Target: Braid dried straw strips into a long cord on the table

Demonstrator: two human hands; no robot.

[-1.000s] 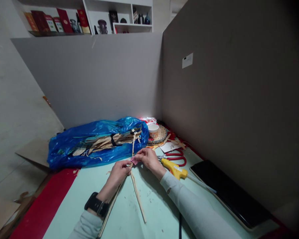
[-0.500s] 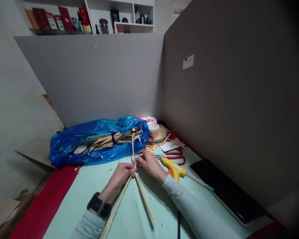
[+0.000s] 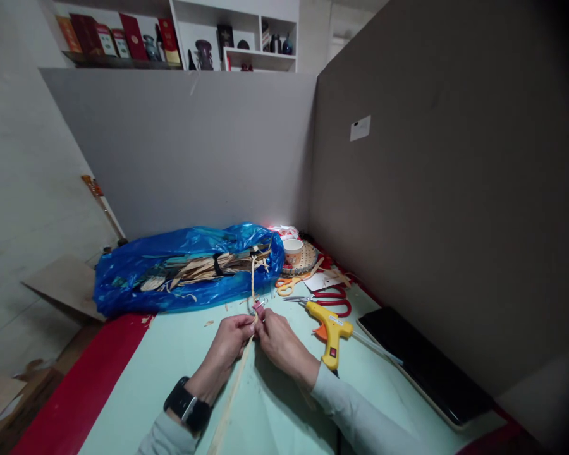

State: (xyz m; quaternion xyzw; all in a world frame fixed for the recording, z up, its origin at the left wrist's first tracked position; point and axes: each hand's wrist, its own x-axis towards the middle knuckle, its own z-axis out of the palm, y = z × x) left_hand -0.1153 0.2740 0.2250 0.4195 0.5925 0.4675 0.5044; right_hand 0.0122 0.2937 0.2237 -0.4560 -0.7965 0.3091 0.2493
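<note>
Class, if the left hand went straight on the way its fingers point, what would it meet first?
Probably the pink clip, just past the left hand; the right hand is about as close, so depth leaves this unsure.

A head-worn camera looks forward and down over the nearby bench (image 3: 137,379), facing the corner (image 3: 313,164) where two grey partitions (image 3: 194,151) meet.

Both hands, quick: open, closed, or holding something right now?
Left hand: closed, pinching the pale plant-fiber strand.
Right hand: closed, right beside the pink clip; exactly what it grips is hidden.
</note>
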